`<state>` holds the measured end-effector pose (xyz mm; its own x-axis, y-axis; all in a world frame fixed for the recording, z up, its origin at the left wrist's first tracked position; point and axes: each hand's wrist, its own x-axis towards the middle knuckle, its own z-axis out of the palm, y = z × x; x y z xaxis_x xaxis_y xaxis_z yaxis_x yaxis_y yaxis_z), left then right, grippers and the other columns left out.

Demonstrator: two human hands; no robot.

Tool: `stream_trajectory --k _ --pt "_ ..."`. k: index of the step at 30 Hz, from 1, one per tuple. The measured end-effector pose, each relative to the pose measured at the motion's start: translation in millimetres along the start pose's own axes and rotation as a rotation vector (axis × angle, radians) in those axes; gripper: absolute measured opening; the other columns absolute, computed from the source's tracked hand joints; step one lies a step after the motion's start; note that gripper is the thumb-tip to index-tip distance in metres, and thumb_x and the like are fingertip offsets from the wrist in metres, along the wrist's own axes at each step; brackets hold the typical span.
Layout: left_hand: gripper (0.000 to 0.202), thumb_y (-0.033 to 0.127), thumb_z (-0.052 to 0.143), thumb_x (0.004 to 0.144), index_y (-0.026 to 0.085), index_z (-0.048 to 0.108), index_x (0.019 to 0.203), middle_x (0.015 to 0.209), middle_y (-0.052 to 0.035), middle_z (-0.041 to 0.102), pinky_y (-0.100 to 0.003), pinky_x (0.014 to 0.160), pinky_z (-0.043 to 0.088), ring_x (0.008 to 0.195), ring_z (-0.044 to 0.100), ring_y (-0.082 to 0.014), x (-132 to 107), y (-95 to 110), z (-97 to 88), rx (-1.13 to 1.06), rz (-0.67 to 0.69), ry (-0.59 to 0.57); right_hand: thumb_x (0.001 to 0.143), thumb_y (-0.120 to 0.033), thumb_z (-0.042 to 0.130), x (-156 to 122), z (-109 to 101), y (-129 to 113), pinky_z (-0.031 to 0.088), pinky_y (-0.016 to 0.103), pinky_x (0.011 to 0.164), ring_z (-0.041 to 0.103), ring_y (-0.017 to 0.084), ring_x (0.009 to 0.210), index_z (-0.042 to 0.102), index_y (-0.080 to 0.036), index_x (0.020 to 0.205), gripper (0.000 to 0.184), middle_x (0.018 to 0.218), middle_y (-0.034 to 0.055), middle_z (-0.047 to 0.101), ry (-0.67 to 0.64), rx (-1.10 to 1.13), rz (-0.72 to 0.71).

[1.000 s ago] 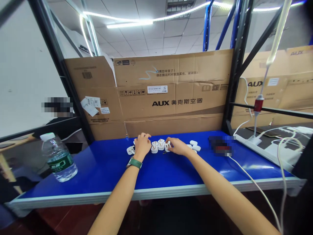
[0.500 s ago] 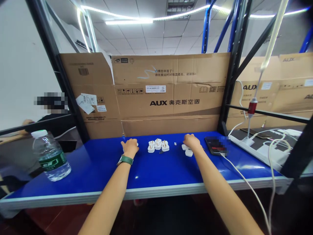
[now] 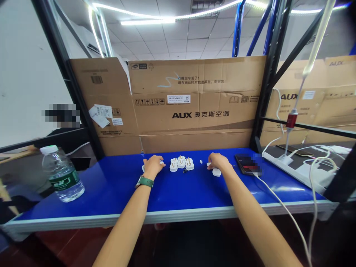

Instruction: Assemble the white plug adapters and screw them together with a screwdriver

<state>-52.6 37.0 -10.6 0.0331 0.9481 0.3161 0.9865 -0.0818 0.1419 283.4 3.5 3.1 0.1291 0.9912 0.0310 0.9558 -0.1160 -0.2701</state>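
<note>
My left hand (image 3: 154, 166), with a green-strapped watch (image 3: 145, 181) on its wrist, is closed with a small white plug part (image 3: 161, 162) at its fingertips. Another white piece (image 3: 143, 168) peeks out on its left side. Between my hands stands a group of several white plugs (image 3: 181, 162), pins upward. My right hand (image 3: 219, 161) is curled down over white plug covers. One white cover (image 3: 216, 172) lies just below its fingers, and its fingertips press on another, mostly hidden.
On the blue table (image 3: 183, 196) lie small dark screws (image 3: 185, 171) and a tiny clear piece (image 3: 201, 161). A phone (image 3: 247, 164) with a white cable is at right, a water bottle (image 3: 63, 174) at left. Cardboard (image 3: 194, 129) walls the back. A person sits beyond the left frame.
My left hand has turned and shifted right towards the plug group, uncovering a white piece on its left. My right hand stays over the covers. The whole view has shifted slightly.
</note>
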Motion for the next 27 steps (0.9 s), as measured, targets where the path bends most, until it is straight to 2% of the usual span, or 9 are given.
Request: stream_trajectory --k 5,7,9,11,14,18,23,25,27 --pt "0.046 0.039 0.077 0.081 0.021 0.066 0.122 0.123 -0.0116 0.064 -0.038 0.09 0.045 0.112 0.063 -0.0309 5.6 -1.4 -0.5 -0.09 0.032 0.112 0.077 -0.036 0.081 4.3 2.8 -4.5 0.049 0.03 0.076 0.069 0.027 0.099 0.072 -0.02 0.102 0.031 0.105 0.0134 0.073 0.108 0.112 -0.115" --pt "0.046 0.038 0.079 0.08 0.021 0.066 0.121 0.121 -0.011 0.063 -0.035 0.091 0.047 0.108 0.064 -0.0268 8.0 0.6 -2.3 -0.197 0.066 0.216 0.085 -0.033 0.074 4.0 0.7 -8.8 0.048 0.029 0.077 0.067 0.024 0.097 0.07 -0.019 0.107 0.027 0.103 0.0113 0.073 0.201 0.305 -0.235" --pt "0.044 0.034 0.081 0.079 0.021 0.066 0.119 0.12 -0.0088 0.062 -0.033 0.094 0.049 0.103 0.065 -0.0228 8.7 5.0 -5.6 -0.35 0.132 0.325 0.089 -0.03 0.068 -0.7 -3.6 -15.3 0.048 0.026 0.074 0.065 0.019 0.09 0.067 -0.019 0.114 0.027 0.103 0.0079 0.073 0.227 0.574 -0.406" --pt "0.044 0.033 0.081 0.079 0.022 0.066 0.118 0.119 -0.0069 0.062 -0.033 0.096 0.05 0.102 0.065 -0.0212 6.9 11.4 -10.2 -0.495 0.227 0.4 0.092 -0.035 0.064 -9.6 -8.7 -23.4 0.045 0.023 0.062 0.06 0.014 0.074 0.063 -0.022 0.125 0.036 0.101 0.0049 0.072 0.101 0.818 -0.584" --pt "0.044 0.039 0.079 0.08 0.024 0.066 0.12 0.123 -0.0065 0.064 -0.037 0.1 0.05 0.108 0.065 -0.0236 0.4 22.7 -17.4 -0.588 0.368 0.408 0.089 -0.045 0.067 -25.5 -15.1 -34.2 0.033 0.019 0.046 0.044 0.008 0.055 0.059 -0.027 0.135 0.05 0.104 0.0039 0.072 -0.127 1.087 -0.73" --pt "0.044 0.043 0.077 0.083 0.024 0.067 0.122 0.125 -0.007 0.068 -0.042 0.108 0.042 0.12 0.06 -0.0277 -10.5 35.8 -23.1 -0.518 0.529 0.328 0.084 -0.044 0.071 -38.8 -20.3 -39.2 0.027 0.02 0.041 0.031 0.006 0.046 0.06 -0.027 0.134 0.054 0.099 0.0041 0.072 -0.265 1.292 -0.704" --pt "0.05 0.044 0.072 0.088 0.025 0.062 0.133 0.128 -0.0085 0.069 -0.044 0.107 0.041 0.119 0.061 -0.0278 -20.0 47.7 -19.7 -0.487 0.681 0.181 0.087 -0.045 0.066 -38.5 -22.1 -37.8 0.019 0.02 0.04 0.02 0.004 0.044 0.059 -0.031 0.134 0.05 0.1 0.0019 0.07 -0.35 1.345 -0.667" --pt "0.051 0.042 0.073 0.087 0.024 0.062 0.133 0.125 -0.0085 0.07 -0.043 0.103 0.043 0.114 0.062 -0.0266 -21.7 51.2 -17.1 -0.525 0.736 0.194 0.086 -0.048 0.067 -33.1 -17.9 -39.2 0.018 0.02 0.041 0.023 0.004 0.044 0.06 -0.03 0.131 0.048 0.093 0.0003 0.068 -0.292 1.27 -0.663" --pt "0.05 0.043 0.075 0.085 0.023 0.063 0.13 0.121 -0.0083 0.071 -0.043 0.099 0.045 0.109 0.064 -0.0264 -22.7 53.9 -15.6 -0.527 0.758 0.232 0.083 -0.051 0.071 -25.5 -10.3 -42.5 0.025 0.021 0.043 0.035 0.006 0.048 0.065 -0.026 0.122 0.046 0.085 -0.0003 0.066 -0.144 1.14 -0.667"
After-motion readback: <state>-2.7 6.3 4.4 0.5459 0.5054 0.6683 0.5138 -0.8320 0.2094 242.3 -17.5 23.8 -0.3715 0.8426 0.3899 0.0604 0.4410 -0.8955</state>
